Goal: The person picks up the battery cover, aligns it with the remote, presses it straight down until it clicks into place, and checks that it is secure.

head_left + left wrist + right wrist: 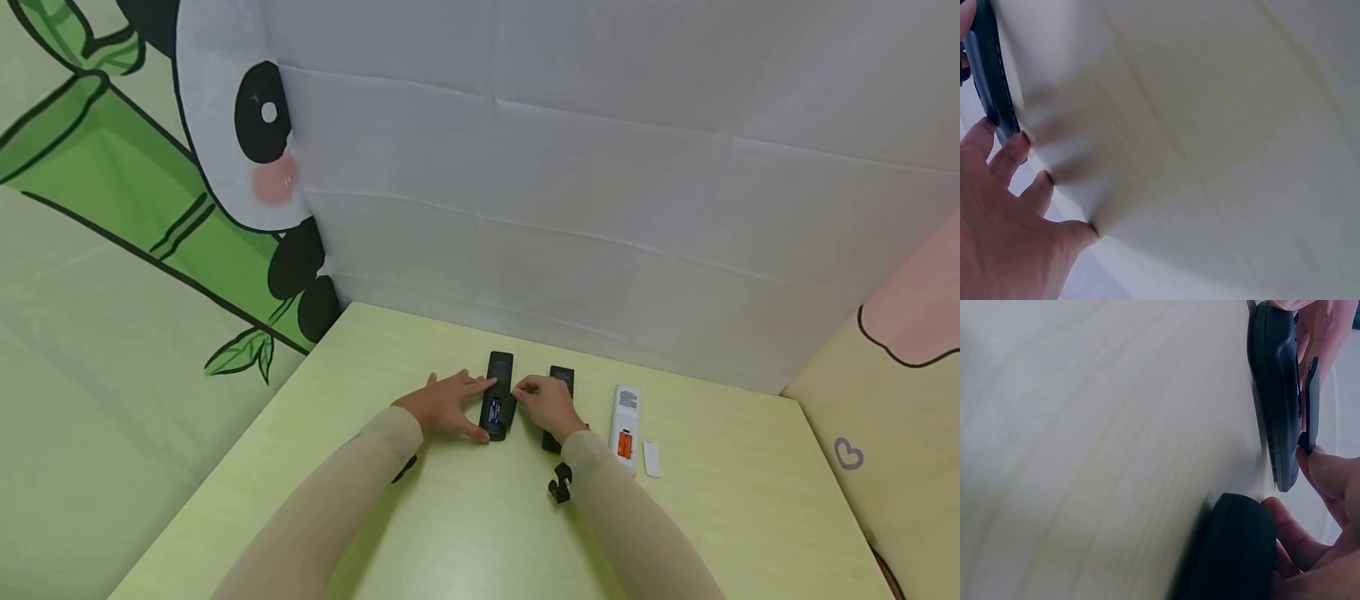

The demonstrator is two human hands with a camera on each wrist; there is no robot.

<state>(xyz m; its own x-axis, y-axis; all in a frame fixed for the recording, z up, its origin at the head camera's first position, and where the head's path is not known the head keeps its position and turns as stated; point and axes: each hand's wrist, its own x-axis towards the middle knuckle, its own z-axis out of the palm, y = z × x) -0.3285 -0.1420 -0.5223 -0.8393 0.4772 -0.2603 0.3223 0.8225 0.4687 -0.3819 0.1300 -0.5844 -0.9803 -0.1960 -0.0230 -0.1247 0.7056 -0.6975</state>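
A black remote control (500, 367) lies back side up, with batteries (495, 410) showing in its uncovered compartment. My left hand (448, 405) steadies it from the left, fingers spread and an index finger and thumb at its edge. On the other side my right hand (551, 407) pinches a thin black battery cover (1313, 403) by one end. In the right wrist view that cover stands along the remote's back, over the battery compartment. A second black remote (1229, 556) lies beneath and beside my right hand, partly hidden by it in the head view.
Farther right on the pale table (750, 500) lies a white remote (628, 404) with an orange area showing in its compartment. Its white cover (652, 459) sits beside it. A white cloth wall (600, 233) rises behind the table.
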